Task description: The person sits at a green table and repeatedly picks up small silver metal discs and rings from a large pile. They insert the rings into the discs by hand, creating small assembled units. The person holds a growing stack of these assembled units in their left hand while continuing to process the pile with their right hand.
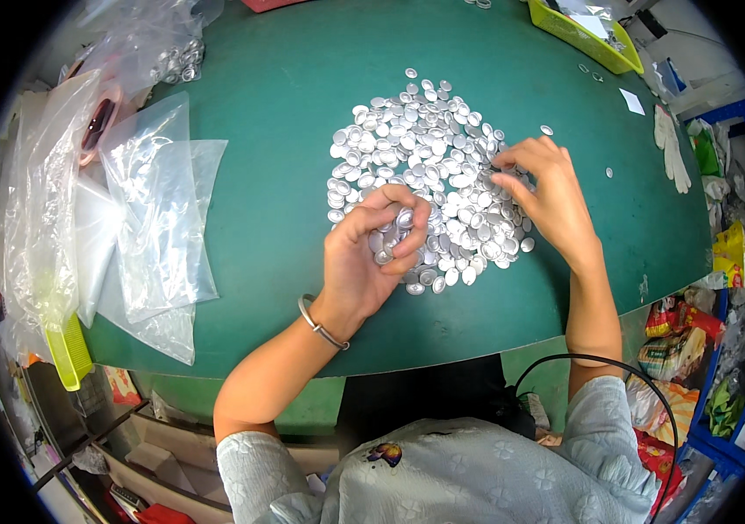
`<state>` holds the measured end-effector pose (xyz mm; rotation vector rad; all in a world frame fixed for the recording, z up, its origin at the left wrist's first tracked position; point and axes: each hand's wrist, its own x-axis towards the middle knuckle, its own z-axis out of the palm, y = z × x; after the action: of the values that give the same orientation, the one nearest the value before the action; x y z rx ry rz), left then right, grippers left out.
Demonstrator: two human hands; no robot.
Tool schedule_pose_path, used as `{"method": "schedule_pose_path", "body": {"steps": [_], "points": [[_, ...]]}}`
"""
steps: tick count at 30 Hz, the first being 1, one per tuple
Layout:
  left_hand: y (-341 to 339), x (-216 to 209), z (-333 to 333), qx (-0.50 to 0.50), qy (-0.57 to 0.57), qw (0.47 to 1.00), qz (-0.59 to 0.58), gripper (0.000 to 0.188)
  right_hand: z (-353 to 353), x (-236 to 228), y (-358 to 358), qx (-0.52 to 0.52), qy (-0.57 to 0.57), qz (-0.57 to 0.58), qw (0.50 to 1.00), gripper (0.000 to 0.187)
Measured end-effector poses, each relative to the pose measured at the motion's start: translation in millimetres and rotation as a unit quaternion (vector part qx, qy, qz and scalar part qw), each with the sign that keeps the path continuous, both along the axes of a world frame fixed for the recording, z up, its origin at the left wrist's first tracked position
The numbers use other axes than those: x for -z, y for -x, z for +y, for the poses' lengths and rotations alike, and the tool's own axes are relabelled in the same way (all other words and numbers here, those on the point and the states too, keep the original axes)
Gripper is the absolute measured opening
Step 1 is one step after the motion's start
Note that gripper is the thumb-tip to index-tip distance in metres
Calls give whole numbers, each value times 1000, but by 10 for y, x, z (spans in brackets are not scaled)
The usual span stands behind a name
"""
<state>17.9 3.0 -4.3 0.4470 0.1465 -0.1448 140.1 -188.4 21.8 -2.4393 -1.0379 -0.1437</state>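
On the green counter (pixel 281 236), most oval metal discs (pixel 425 144) lie heaped — only a few sit gathered in the curled left hand (pixel 360 258), the right hand (pixel 554 188) reaching in, thumb and fingers apart.

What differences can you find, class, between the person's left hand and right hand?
The left hand cups several silver discs; the right hand has its thumb and fingers apart at the right side of the disc pile. The left hand shows its palm side, the right hand its back. The left hand's wrist wears a bracelet; the right hand's wrist has none. Both are ungloved, with bent fingers.
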Motion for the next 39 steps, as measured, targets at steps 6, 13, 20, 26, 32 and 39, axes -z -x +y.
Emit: {"method": "schedule_pose_path", "body": {"steps": [6,13,20,26,32,39], "points": [[11,19,-46,2,-58,998,21,19,36,85,27,3,41,9,999,13],[24,2,-121,5,-214,975,62,19,154,93,144,-35,-211,335,918,12],[28,-1,-139,14,-289,955,65,15,245,56,348,-111,-243,345,900,11],[22,-7,-122,15,-235,969,77,14,250,98,325,-59,-276,320,904,11],[18,-3,-118,17,-202,977,61,13,208,243,167,-29,-75,24,996,15],[9,47,3,79,1,996,-50,17,216,278,160,-20,-26,-17,999,11]]}}
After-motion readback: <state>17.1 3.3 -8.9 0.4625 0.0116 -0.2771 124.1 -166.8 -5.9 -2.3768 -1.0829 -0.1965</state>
